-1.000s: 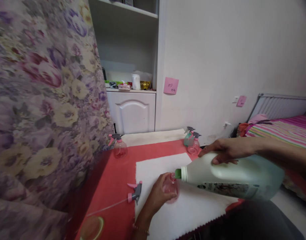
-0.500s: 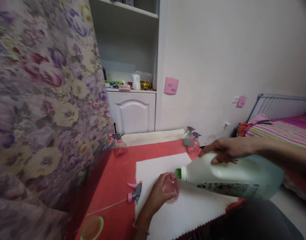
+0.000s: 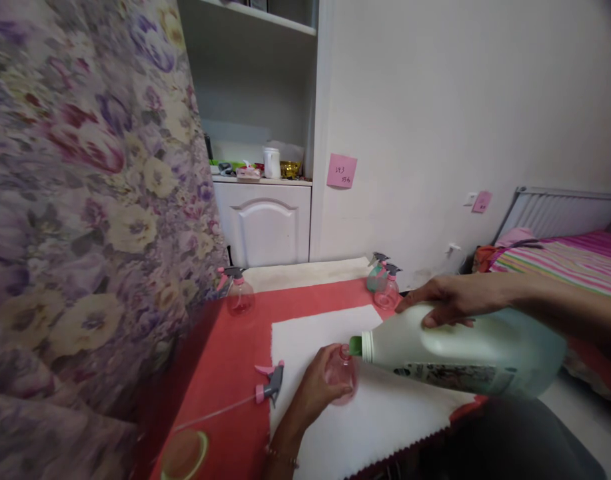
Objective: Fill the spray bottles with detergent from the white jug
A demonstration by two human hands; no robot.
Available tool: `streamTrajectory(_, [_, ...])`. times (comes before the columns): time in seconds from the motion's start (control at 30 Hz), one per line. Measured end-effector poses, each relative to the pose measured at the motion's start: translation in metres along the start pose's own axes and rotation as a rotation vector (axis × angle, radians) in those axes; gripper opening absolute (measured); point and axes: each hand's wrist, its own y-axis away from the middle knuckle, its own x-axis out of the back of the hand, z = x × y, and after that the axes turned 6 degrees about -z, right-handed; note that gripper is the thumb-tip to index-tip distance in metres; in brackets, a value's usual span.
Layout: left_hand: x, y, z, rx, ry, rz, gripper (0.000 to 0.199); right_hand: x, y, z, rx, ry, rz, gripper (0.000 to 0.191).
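My left hand [image 3: 315, 387] is wrapped round a small clear pink bottle [image 3: 342, 379] with an open neck, over a white cloth [image 3: 380, 420]. My right hand [image 3: 452, 301] grips a large pale green jug [image 3: 435, 347] from above. The jug lies almost level, its green spout [image 3: 356, 347] touching or just at the pink bottle's mouth. Whether liquid is flowing is too small to tell. Left of my left hand, a grey and pink spray head [image 3: 271, 385] with a long clear tube rests on the red cloth [image 3: 220, 373].
A pink spray bottle [image 3: 240, 297] stands at the back left; a pink one [image 3: 386, 290] and a green one [image 3: 375, 277] stand at the back right. A round green-rimmed item [image 3: 202, 456] is at the front left. A floral curtain [image 3: 85, 200] hangs at the left.
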Motion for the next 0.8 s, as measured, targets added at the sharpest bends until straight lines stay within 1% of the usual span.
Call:
streamTrajectory(0.13, [0.000,0.000,0.003,-0.002,-0.016,0.000,0.074,0.000,0.000,0.001,0.002,-0.001,0.005,0.049])
streamTrajectory(0.33, [0.000,0.000,0.001,0.024,-0.009,-0.007,0.075,0.001,-0.001,0.004,-0.005,-0.016,-0.003,0.049])
streamTrajectory(0.47, [0.001,0.000,0.001,0.015,-0.026,0.003,0.075,0.001,-0.001,0.004,-0.008,-0.011,0.005,0.050])
streamTrajectory(0.63, [0.001,-0.001,-0.004,0.002,-0.007,-0.011,0.077,0.000,0.000,0.005,0.006,-0.009,0.011,0.049])
streamTrajectory(0.8, [0.002,-0.001,-0.008,-0.005,-0.006,-0.010,0.076,-0.006,0.002,0.013,0.011,-0.067,0.036,0.053])
